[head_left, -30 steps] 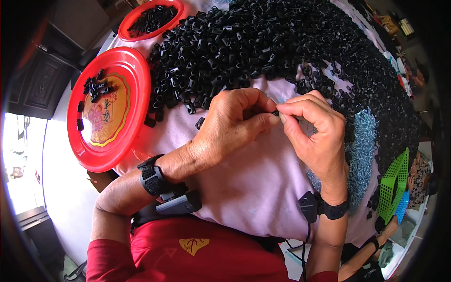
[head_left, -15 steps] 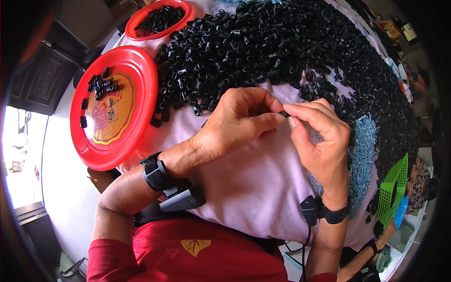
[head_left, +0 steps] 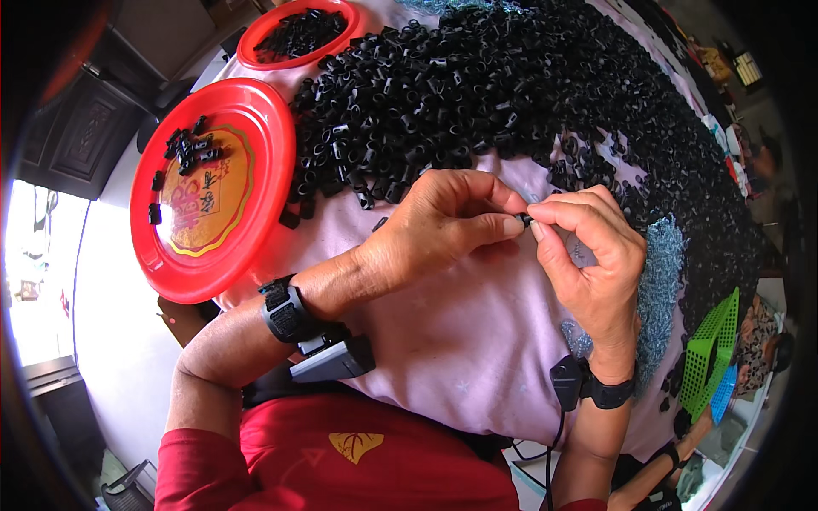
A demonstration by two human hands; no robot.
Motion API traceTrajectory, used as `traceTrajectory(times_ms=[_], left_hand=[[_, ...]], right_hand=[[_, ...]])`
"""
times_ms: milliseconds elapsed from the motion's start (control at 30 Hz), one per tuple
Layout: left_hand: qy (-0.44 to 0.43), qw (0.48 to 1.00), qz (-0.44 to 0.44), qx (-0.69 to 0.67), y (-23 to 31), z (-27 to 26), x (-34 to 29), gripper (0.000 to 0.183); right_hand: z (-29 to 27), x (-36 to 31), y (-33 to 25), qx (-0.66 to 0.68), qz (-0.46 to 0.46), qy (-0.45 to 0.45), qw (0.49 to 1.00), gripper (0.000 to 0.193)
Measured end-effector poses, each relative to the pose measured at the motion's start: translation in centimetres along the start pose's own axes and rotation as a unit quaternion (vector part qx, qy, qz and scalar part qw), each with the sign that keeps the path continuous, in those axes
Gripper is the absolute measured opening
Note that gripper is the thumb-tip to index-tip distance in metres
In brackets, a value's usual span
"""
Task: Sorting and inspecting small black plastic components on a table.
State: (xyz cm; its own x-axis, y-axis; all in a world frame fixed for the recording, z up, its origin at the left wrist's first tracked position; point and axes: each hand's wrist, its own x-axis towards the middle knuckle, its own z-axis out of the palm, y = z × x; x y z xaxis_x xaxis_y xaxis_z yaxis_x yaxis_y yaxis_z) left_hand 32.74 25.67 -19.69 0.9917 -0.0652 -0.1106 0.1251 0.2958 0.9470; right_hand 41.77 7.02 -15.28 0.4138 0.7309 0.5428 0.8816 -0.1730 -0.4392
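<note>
Over the pink cloth (head_left: 443, 341), my two hands meet at the fingertips around a small black plastic piece (head_left: 524, 220). My left hand (head_left: 456, 221) pinches it between thumb and forefinger from the left. My right hand (head_left: 596, 255) pinches it from the other side, its remaining fingers curled. Most of the piece is hidden by the fingertips. Beyond the hands spreads a large heap of small black hollow plastic pieces (head_left: 443, 94). A red round tray (head_left: 273, 153) at the left carries several joined-looking black pieces (head_left: 189, 149) on its patterned middle.
A second red tray (head_left: 351, 34) filled with black parts stands at the far left. Bluish glittery material (head_left: 660, 298) lies right of my right hand. A green plastic basket (head_left: 710, 349) and another person's arm (head_left: 660, 473) show at the lower right.
Both hands have shifted slightly down and right in the picture, still pinching the small black piece. The trays and heap also sit slightly differently, as the view has moved a little.
</note>
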Motion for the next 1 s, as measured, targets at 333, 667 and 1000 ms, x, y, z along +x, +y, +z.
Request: traceTrajectory(times_ms=[333,667,1000], left_hand=[[0.021,0.998,0.013,0.052,0.0,0.5,-0.3,0.017],[0.061,0.965,0.096,0.236,-0.5,1.4,-0.7,0.014],[0.044,0.999,0.001,-0.013,-0.3,0.6,0.7,0.021]], right_hand=[[0.2,-0.1,0.4,0.014,-0.005,-0.004,1.0,0.019],[0.2,-0.2,0.0,0.011,0.016,-0.039,0.999,0.019],[0.9,-0.1,-0.8,-0.029,0.021,-0.008,0.999,0.04]])
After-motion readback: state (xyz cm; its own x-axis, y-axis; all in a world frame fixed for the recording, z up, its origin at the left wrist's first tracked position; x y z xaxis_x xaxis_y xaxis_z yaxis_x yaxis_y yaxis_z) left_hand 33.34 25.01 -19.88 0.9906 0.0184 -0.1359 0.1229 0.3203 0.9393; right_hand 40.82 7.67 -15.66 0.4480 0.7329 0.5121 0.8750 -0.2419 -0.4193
